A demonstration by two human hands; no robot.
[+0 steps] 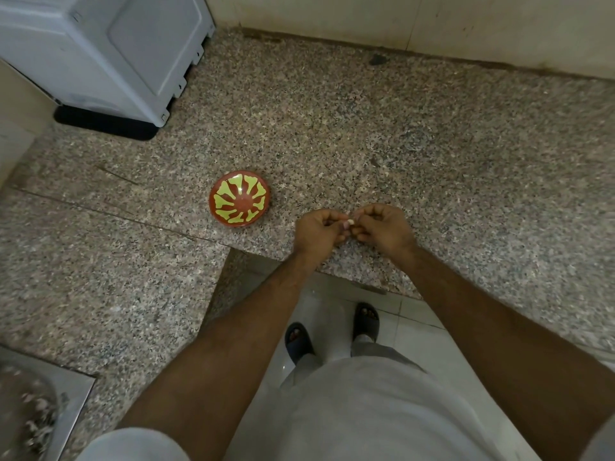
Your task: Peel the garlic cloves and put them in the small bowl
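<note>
A single wide-angle head-worn camera looks forward and steeply down from standing height over a speckled granite counter (pixel 366 128), close enough that both forearms run in from the bottom edge. The tiled wall (pixel 432 21) crosses the top of the frame, the floor tiles (pixel 416 331) and sandalled feet (pixel 332 331) lie directly below, and straight lines bow toward the edges.

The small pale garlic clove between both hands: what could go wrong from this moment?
1. The small pale garlic clove is pinched by the left hand and right hand near the speckled granite counter's front edge; if it slips, it may fall to the white tiled floor.
2. The red bowl with yellow pattern stands apart to the left, so a tossed clove could miss it.
</note>
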